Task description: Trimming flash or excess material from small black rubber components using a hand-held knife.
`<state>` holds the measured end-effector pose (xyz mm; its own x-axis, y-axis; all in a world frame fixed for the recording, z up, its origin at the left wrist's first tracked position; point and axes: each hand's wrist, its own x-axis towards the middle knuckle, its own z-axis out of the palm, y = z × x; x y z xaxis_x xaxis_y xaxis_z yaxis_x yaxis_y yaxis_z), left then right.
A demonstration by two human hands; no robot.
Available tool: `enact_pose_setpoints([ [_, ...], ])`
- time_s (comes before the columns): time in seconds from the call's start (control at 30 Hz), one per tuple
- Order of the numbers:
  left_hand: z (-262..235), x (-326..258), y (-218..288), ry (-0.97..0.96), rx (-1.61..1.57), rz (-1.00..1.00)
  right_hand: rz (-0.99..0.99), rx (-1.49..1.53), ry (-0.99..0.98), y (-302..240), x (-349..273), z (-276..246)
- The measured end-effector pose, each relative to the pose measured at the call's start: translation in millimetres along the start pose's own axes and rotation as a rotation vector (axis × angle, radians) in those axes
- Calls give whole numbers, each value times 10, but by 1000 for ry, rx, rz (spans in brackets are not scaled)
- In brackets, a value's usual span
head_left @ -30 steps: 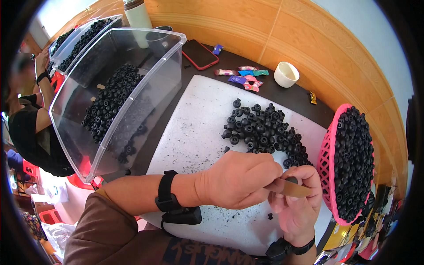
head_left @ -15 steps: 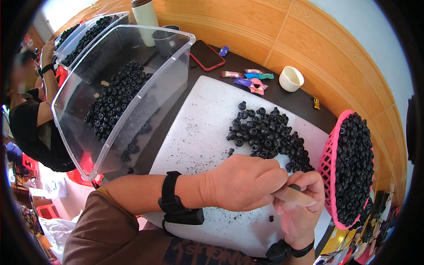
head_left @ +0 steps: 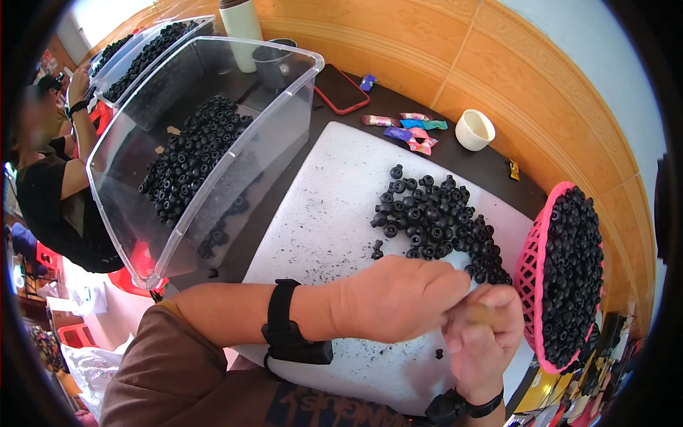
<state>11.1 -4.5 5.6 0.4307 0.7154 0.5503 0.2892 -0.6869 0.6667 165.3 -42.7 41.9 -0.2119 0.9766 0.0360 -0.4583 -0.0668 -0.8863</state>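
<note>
My left hand (head_left: 398, 299) is closed in a fist over the white foam board (head_left: 302, 206), knuckles up. Its fingertips meet those of my right hand (head_left: 484, 334), which is curled and pinching, its fingers smeared by motion. Whatever lies between the fingertips is hidden. Just beyond the hands, a loose pile of small round black rubber-like parts (head_left: 430, 217), with holes and short necks, covers part of the board. Close to my right hand stands a pink mesh basket (head_left: 528, 263) heaped with the same kind of black parts (head_left: 569, 277).
A clear plastic bin (head_left: 277, 117) partly filled with black parts stands at left. Behind the board lie a phone (head_left: 341, 89), wrapped candies (head_left: 416, 135) and a cream cup (head_left: 474, 130). A bottle (head_left: 242, 35) and dark mug (head_left: 274, 65) stand farther back. Another person (head_left: 60, 192) sits at far left.
My fingertips have closed together in a quick, blurred motion. The small black part seen between them before no longer shows. The whole view has shifted slightly.
</note>
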Motion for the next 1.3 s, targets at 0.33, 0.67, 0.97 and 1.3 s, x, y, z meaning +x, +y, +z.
enact_pose_setpoints([
  [0.33,-139,62,77,43,-401,-346,-63,12,-111,-2,12,-12],
  [0.67,-135,38,106,71,-727,-366,-57,-23,-84,16,46,-54],
  [0.97,-225,46,167,-149,-879,-333,-30,-57,-30,16,24,-70],
  [1.3,-202,36,155,-199,-793,-265,20,-88,-11,4,28,-81],
])
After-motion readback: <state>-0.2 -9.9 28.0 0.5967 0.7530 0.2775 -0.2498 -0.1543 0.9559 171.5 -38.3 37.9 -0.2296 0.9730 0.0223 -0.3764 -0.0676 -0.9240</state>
